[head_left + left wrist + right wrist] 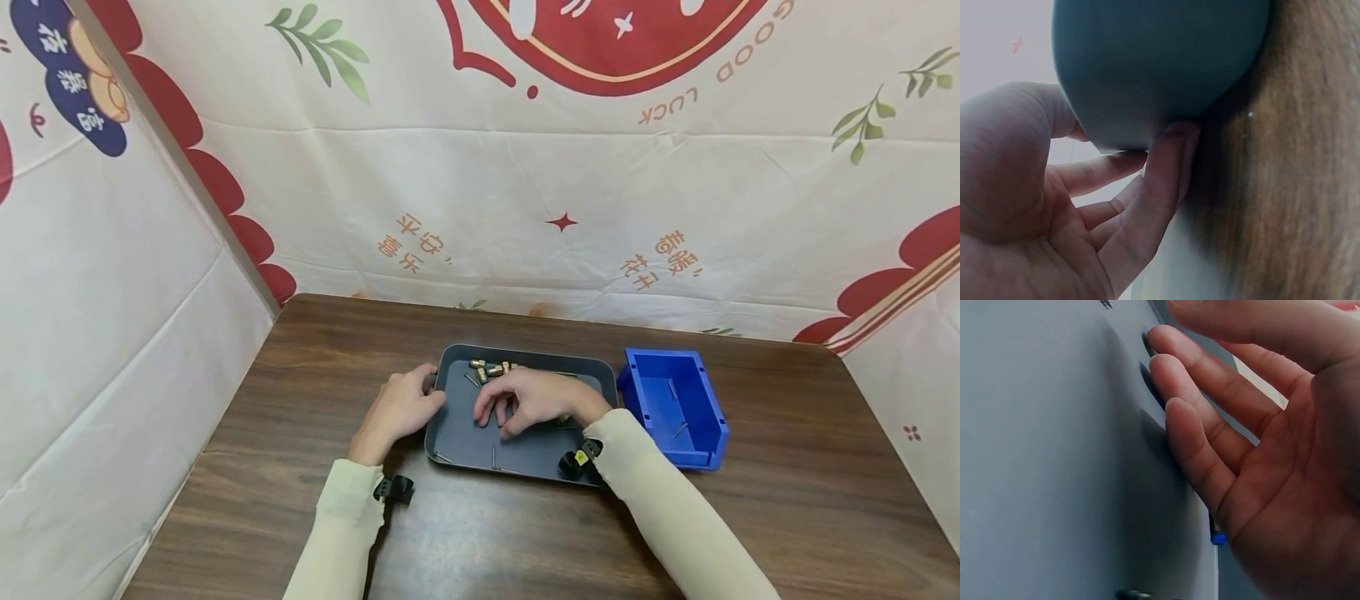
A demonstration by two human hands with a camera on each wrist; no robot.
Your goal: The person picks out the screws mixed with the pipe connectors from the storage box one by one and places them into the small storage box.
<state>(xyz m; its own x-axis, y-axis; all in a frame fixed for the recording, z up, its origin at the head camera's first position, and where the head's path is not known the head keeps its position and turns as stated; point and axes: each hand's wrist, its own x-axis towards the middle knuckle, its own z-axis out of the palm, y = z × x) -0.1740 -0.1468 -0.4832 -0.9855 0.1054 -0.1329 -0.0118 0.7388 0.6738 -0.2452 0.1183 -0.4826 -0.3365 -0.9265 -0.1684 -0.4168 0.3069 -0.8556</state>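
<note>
A dark grey tray [465, 429] lies on the table, its left edge gripped by my left hand [401, 404]. In the left wrist view, the fingers [1154, 187] curl against the tray's outer wall [1160, 69], with the thumb partly hidden behind it. Over the middle of the tray is my right hand [536, 396], its bent fingers apart and nothing visible between them. The right wrist view has those fingertips [1182, 419] close to the tray floor [1041, 462]. Small brass-coloured fittings [495, 370] cluster near the back rim. Thin screws [493, 457] lie scattered towards the front.
Just right of the tray stands a blue plastic bin [708, 462] with a couple of thin screws [680, 431] inside. Brown wooden table [285, 467] surrounds both containers. Printed white cloth [480, 192] hangs behind the table and along its sides.
</note>
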